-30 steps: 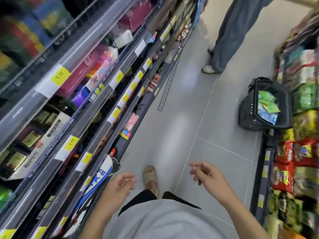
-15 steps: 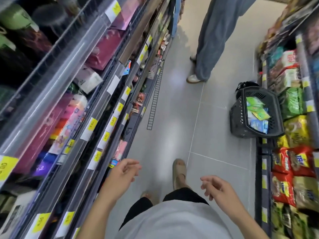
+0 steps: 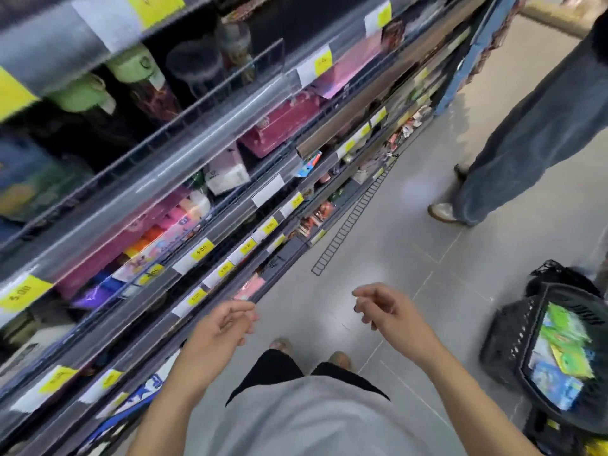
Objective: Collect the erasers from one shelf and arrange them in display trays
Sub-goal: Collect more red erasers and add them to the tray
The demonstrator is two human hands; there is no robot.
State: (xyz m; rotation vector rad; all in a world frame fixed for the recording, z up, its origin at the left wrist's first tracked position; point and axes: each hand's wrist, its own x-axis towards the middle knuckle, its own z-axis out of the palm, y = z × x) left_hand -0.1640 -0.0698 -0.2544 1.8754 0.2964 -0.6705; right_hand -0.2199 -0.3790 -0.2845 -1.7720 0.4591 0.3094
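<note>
So I had both hands out in front of me over the grey tile floor (image 3: 378, 251), neither one holding anything. My left hand (image 3: 217, 337) hung just beside the lower edge of the shelving (image 3: 210, 205), fingers loosely curled and a bit spread, not touching any shelf. My right hand (image 3: 391, 315) was further out over the aisle, fingers also loosely bent, thumb and fingertips close together but nothing between them.

As for the erasers, honestly couldn't pick them out. The shelves were blurry, and all I could make out was pink boxes (image 3: 279, 126), a row of coloured packs (image 3: 158, 232) behind the clear rail, green-lidded bottles (image 3: 138, 65) higher up and yellow price tags (image 3: 202, 250) along the edges. No display trays I could identify either.

A black shopping basket (image 3: 513, 343) sat on the floor to my right with green and blue packets (image 3: 562, 353) inside. Another person's legs in jeans (image 3: 513, 153) stood further down the aisle.
</note>
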